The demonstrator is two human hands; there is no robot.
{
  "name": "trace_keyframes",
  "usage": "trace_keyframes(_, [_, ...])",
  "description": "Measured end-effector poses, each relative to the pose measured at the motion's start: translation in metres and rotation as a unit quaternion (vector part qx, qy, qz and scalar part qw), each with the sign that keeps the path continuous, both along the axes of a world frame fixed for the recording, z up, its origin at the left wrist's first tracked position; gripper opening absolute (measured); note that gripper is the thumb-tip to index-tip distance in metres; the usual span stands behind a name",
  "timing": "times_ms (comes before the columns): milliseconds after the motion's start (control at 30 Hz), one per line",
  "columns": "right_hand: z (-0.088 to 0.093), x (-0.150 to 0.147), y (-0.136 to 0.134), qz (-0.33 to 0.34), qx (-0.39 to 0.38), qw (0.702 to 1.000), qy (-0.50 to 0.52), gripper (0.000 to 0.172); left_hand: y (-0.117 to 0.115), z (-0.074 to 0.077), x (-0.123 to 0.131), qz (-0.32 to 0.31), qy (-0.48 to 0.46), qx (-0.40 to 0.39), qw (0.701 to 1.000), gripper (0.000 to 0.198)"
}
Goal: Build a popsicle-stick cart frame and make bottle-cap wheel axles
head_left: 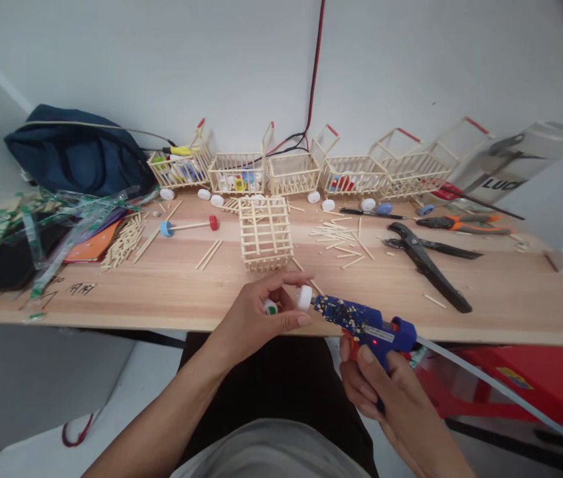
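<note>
My left hand (261, 305) is closed around two white bottle caps. The outer white cap (304, 298) sits between thumb and forefinger. Deeper among the fingers is the other cap (270, 307), showing a green inside; whether a stick joins them I cannot tell. My right hand (381, 382) grips a blue hot glue gun (361, 322) by its handle, a finger near the orange trigger. The gun's nozzle is at the outer cap, its red light lit and a long glue stick (495, 385) trailing from its back. Just beyond my left hand stands an upturned stick basket (265, 232).
Several small stick carts (294, 174) line the wall. Loose sticks (336, 236), an axle with blue and red caps (189, 227), black pliers (428, 262) and orange-handled pliers (463, 223) lie on the wooden table (162, 305). A blue bag (80, 153) is at left.
</note>
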State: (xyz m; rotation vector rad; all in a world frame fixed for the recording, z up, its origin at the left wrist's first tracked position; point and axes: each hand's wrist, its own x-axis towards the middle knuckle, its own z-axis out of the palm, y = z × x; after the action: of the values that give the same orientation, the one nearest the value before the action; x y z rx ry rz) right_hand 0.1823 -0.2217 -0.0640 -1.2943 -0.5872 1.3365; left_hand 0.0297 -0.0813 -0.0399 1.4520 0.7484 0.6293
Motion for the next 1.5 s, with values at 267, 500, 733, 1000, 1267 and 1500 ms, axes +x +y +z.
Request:
trace_keyframes(267, [-0.008,0.009,-0.002,0.008,0.023,0.998,-0.062,0.041,0.002,-0.003,0.004,-0.011,0.029,0.046,0.998,0.039])
trace_keyframes(500, [-0.005,0.011,-0.003,0.007,0.003,1.0,-0.008,0.046,0.001,-0.001,0.009,0.002,0.021,0.04,0.999,0.038])
trace_keyframes(733, [-0.004,0.012,-0.003,0.006,0.01,1.0,0.02,0.043,0.0,0.001,0.011,0.02,0.013,0.033,0.999,0.038])
trace_keyframes(1000, [0.007,0.022,-0.002,0.018,-0.033,0.973,0.229,0.037,-0.001,0.004,0.017,-0.009,-0.014,0.051,0.999,0.058])
trace_keyframes(1267, [0.001,0.029,-0.004,0.011,-0.016,0.99,0.141,0.037,0.001,0.013,0.027,-0.006,0.029,0.188,0.982,0.038])
trace_keyframes(1500, [0.007,0.043,-0.003,-0.003,0.002,0.997,-0.072,0.042,0.011,0.017,0.035,-0.062,0.05,0.199,0.977,0.029])
